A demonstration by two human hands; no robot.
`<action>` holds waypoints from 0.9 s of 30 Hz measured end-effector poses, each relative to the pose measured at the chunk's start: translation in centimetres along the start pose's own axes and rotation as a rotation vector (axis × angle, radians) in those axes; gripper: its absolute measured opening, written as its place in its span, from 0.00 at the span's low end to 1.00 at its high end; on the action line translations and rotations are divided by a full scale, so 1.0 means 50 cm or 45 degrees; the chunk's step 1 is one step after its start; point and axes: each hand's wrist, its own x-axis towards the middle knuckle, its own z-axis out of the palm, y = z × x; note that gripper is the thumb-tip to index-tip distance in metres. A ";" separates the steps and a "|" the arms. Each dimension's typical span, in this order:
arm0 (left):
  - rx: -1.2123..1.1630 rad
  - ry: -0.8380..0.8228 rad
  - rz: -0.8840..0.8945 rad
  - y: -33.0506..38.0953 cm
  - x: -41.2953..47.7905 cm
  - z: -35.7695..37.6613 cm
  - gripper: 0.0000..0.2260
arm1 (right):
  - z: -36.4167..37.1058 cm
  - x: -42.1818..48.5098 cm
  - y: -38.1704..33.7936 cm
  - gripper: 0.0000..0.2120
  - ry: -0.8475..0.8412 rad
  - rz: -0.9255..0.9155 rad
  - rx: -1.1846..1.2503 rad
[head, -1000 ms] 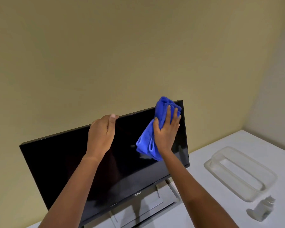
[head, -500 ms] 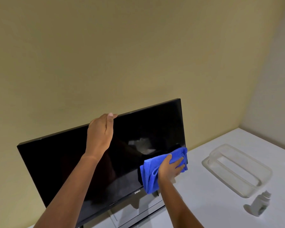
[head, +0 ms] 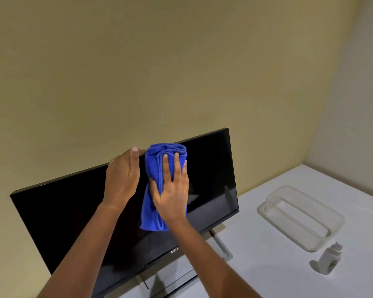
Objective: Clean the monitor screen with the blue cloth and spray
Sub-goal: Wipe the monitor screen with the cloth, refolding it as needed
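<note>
The right hand lies flat, fingers straight and spread, pressing the blue cloth against the upper middle of the Dell monitor screen. The cloth is deep blue and nubbly, folded into a thick long pad, with its rolled end at the top bezel and its tail hanging down the black glass. Just beside it, the left hand curls over the monitor's top edge, gripping it. Off to the right on the white table are a small spray bottle and a clear plastic container.

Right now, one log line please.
right hand presses folded blue cloth on black monitor screen | left hand grips top edge | small white spray bottle idle
</note>
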 end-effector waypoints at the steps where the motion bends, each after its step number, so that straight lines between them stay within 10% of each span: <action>1: -0.006 -0.003 -0.005 0.001 0.001 0.000 0.22 | -0.004 0.008 0.019 0.29 0.003 -0.010 -0.015; 15: -0.023 0.011 -0.021 -0.002 -0.002 0.005 0.22 | -0.025 -0.078 0.245 0.29 0.251 1.361 0.370; 27: -0.023 0.010 -0.011 -0.007 -0.005 0.005 0.21 | -0.080 0.112 0.215 0.29 0.093 1.539 0.382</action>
